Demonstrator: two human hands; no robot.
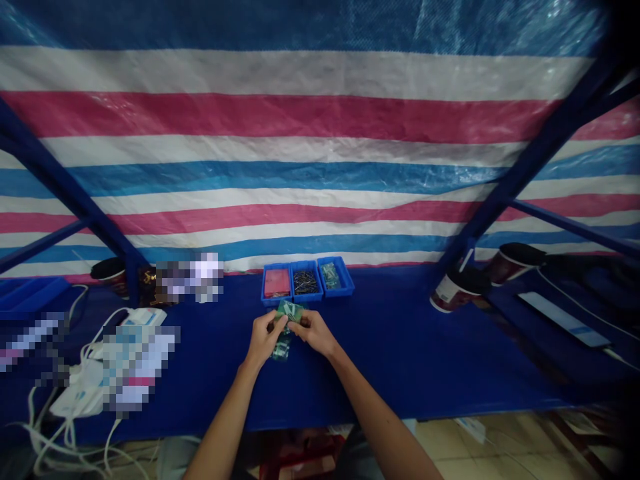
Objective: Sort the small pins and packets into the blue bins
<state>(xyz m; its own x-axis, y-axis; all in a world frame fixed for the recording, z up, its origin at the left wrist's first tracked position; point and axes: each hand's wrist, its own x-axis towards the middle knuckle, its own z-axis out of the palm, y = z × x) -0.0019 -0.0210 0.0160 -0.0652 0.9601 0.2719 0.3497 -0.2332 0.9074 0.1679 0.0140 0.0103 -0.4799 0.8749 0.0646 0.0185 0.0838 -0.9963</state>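
Note:
Between them, my left hand (263,335) and my right hand (316,331) pinch a small clear plastic bag (289,309) with a greenish tint, its contents too small to make out. Just below my fingers another small clear bag (281,349) lies on the blue table. In front of my hands stand three blue bins in a row. The left bin (265,300) holds pink-red pieces (277,282), the middle one holds dark screws or nails (305,282), and the right one (345,287) holds small clear packets (330,275).
White power strips (80,393) with tangled cables lie at the left. Lidded cups (457,291) and a phone (563,319) on a cable are at the right. Dark blue frame posts (493,220) slope up on both sides before a striped plastic sheet (300,120).

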